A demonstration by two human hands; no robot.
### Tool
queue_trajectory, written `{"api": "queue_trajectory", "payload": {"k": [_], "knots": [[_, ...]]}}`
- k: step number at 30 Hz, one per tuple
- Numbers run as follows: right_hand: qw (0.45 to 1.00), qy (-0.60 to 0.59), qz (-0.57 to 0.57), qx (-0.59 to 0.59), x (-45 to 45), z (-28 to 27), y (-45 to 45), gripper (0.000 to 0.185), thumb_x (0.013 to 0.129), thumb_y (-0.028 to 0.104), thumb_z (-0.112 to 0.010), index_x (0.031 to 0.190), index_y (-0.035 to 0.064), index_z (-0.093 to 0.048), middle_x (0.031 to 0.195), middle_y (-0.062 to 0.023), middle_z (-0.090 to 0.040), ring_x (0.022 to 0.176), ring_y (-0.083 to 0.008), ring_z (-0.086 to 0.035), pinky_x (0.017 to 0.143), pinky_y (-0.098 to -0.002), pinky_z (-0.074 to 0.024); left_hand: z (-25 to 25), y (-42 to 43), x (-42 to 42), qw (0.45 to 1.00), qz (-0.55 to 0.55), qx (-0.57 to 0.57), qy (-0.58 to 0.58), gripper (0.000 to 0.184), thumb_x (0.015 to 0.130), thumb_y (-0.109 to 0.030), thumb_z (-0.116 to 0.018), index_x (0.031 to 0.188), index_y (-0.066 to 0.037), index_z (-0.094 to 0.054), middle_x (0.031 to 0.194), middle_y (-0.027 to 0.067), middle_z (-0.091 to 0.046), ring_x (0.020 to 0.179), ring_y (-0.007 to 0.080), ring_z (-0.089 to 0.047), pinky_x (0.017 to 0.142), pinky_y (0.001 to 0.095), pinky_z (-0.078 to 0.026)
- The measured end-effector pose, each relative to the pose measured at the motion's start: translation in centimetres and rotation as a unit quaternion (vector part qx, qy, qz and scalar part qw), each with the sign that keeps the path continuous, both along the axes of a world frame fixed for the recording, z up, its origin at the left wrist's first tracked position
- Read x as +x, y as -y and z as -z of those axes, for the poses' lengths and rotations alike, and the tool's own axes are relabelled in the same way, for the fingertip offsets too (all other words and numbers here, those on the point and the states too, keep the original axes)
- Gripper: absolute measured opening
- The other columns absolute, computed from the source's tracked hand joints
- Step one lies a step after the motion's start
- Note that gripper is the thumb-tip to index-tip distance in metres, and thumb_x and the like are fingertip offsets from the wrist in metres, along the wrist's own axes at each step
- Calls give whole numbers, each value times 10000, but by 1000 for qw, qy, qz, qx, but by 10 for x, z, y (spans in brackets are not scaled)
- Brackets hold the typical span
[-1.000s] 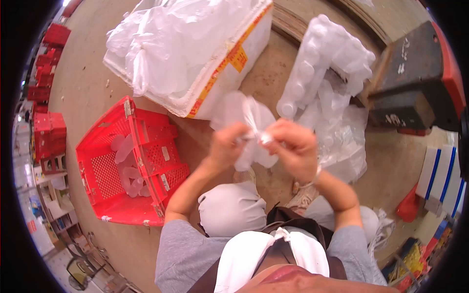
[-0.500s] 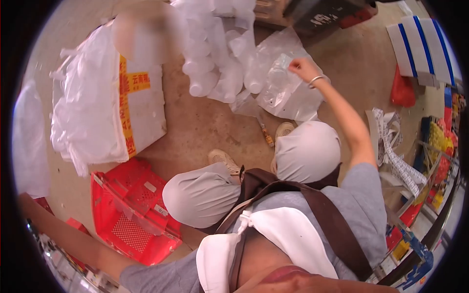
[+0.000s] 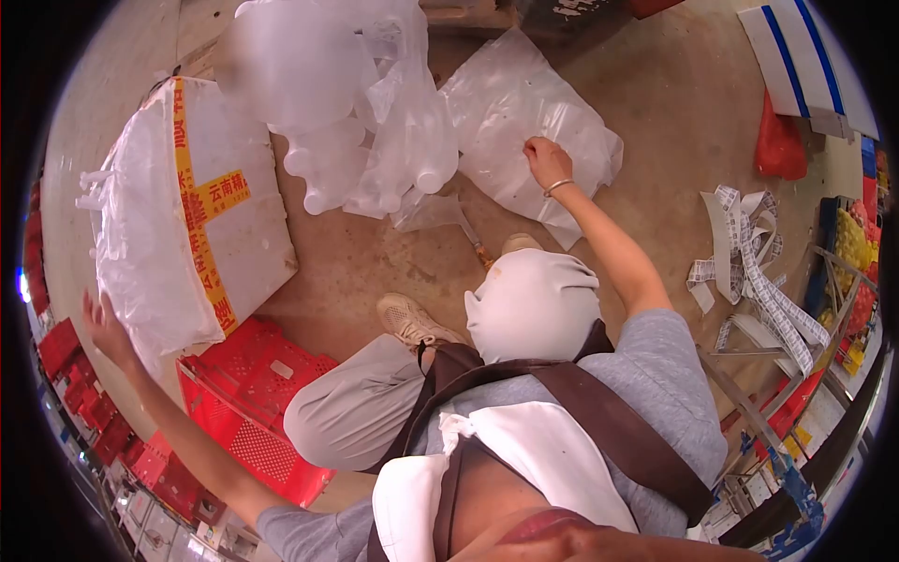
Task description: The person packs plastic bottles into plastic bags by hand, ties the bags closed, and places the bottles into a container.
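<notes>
My left hand is raised with fingers apart, beside the plastic-wrapped end of a white foam box bound with yellow printed tape. It holds nothing. Curled closed, my right hand is over a crumpled clear plastic bag on the floor; I cannot make out what, if anything, its fingers pinch. Left of that bag lie white translucent bottles bundled in clear plastic. A small orange-and-brown tube-like item lies by my shoe, partly hidden.
A red plastic basket is on the floor by my left knee. Loose printed paper strips lie to the right, near a metal rack. White-and-blue panels and a red bag are at the upper right. A dark crate is at the top.
My left hand has come into view, raised beside the foam box. The view has shifted, and more of the clear bag shows spread out around my right hand.
</notes>
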State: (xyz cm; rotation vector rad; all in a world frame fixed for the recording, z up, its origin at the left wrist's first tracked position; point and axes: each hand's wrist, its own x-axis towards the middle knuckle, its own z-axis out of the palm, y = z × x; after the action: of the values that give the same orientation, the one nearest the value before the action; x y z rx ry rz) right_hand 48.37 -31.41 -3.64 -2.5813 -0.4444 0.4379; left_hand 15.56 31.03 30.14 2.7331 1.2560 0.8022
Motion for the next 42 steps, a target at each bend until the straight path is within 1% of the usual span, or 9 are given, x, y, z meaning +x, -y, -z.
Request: {"api": "queue_trajectory", "payload": {"k": [7,9,11,21,25,30,35,40,42], "knots": [[969,-95,6,230,-13,-68,11,134,731,155,-667,817,53,-651,737,-58,-641,613,-209,-583,610,-307,-469,102,388,223,764,397,-497,-107,395,852,-218,-587,1183,-15,-519,1152,124,-566,1005,199,-569,889,314,-431],[966,-93,19,239,-19,-91,18,104,722,114,-666,797,48,-638,769,-56,-640,644,-204,-583,595,-300,-468,169,443,243,799,431,-407,-104,467,801,-344,-638,1073,30,-568,1024,228,-597,951,293,-593,782,390,-471],[969,-52,15,242,-16,-100,28,93,717,81,-662,791,41,-622,810,-56,-638,689,-203,-584,601,-302,-467,197,464,267,729,359,-517,-270,432,769,-292,-679,982,73,-589,863,231,-624,775,279,-627,702,368,-482],[937,109,-54,326,-17,-126,44,497,691,141,-698,1147,99,-505,1191,-83,-524,1042,-301,-495,942,-370,-362,189,474,249,603,263,-752,41,246,755,-188,-713,852,18,-618,690,-11,-581,597,58,-468,541,222,-401],[914,65,-233,326,-20,-139,11,751,657,217,-737,1315,150,-382,1245,-72,-486,1067,-279,-489,1033,-377,-282,174,478,249,652,290,-700,23,236,755,-186,-717,695,-28,-553,632,-50,-483,574,37,-381,505,205,-330],[953,90,-282,68,4,-83,40,330,682,173,-670,997,169,-572,947,-31,-562,935,-219,-528,854,-395,-397,129,446,234,738,328,-588,44,354,759,-187,-710,577,-95,-420,596,-80,-365,568,29,-323,480,210,-271],[928,-40,-263,-261,27,-18,141,361,659,160,-696,1002,127,-584,1000,-61,-558,1038,-237,-504,889,-385,-389,40,330,184,857,85,-493,124,309,925,-310,-478,1090,-61,-560,896,-3,-550,756,61,-511,674,195,-431],[970,95,-225,2,26,-123,69,455,701,199,-712,1109,66,-562,1128,-100,-543,1104,-252,-487,980,-377,-349,3,308,135,795,103,-535,266,526,924,-249,-428,1378,-30,-280,1385,90,-327,1201,185,-397,981,303,-364],[919,-140,-213,300,28,-161,15,463,800,243,-646,1195,37,-517,1175,-88,-542,1120,-218,-492,981,-350,-359,-1,305,112,831,47,-503,234,479,952,-290,-323,1339,-8,-331,1332,113,-405,1166,208,-450,932,314,-416]]}}
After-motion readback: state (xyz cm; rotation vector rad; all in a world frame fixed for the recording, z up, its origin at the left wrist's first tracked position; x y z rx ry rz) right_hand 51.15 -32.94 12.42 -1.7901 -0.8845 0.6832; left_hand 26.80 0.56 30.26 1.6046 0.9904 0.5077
